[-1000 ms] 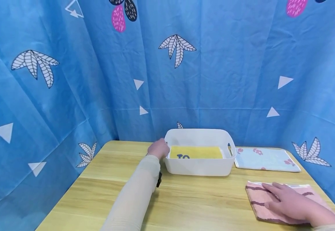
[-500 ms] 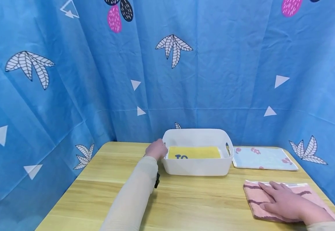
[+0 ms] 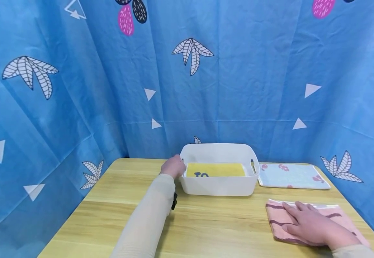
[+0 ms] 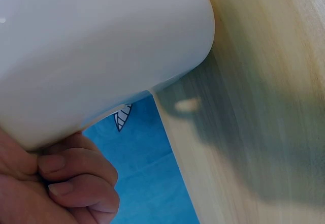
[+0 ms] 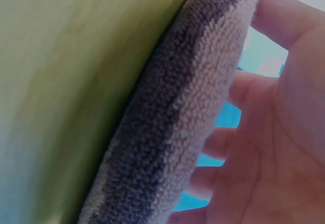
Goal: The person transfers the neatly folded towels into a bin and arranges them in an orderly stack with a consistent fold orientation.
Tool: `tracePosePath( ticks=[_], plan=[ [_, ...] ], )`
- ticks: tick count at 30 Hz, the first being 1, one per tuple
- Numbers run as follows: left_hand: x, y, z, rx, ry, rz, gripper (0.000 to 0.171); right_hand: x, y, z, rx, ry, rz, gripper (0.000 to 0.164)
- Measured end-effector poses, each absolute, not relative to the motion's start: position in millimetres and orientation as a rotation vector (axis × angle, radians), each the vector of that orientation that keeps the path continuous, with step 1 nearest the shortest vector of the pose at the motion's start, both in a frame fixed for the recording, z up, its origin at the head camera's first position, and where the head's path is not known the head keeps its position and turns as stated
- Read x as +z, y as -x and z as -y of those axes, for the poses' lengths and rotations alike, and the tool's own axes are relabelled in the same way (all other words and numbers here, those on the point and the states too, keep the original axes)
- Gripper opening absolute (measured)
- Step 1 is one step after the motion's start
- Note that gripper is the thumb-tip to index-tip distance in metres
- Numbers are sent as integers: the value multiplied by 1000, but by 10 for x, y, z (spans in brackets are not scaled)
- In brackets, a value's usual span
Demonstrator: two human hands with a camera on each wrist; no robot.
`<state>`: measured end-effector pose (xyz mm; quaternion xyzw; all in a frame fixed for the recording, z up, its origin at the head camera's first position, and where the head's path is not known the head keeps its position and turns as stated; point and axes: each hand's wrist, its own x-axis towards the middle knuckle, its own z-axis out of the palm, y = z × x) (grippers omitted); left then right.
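Observation:
At the back of the table, my left hand (image 3: pixel 174 166) grips the left end of a white plastic basket (image 3: pixel 219 186). In the left wrist view its fingers curl at the rim of the basket (image 4: pixel 117 41). Inside the basket lies a folded yellow towel (image 3: pixel 219 170) with dark lettering. My right hand (image 3: pixel 311 225) rests with spread, fairly straight fingers on a folded pink towel (image 3: pixel 278 215) with dark wavy stripes, at the right front. The right wrist view shows this towel's thick edge (image 5: pixel 167 117) beside the palm.
A folded pale blue towel (image 3: pixel 296 176) with pink flowers lies right of the basket, behind the pink one. The wooden table (image 3: pixel 225 222) reaches back to a blue patterned curtain (image 3: pixel 248 82), which also hangs along both sides.
The head view has shifted slightly. The pink towel, under my right hand, has slid a little left across the table. My left hand stays on the basket.

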<state>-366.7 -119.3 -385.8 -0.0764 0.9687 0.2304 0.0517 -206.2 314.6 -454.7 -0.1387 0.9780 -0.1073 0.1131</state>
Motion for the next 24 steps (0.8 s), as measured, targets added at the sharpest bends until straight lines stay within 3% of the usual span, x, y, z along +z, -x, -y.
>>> tracePosePath(
  ticks=[24],
  plan=[
    [-3862, 3657, 1191, 691, 232, -2956, 30, -4480, 2057, -2571, -279, 436, -2888, 84]
  ],
)
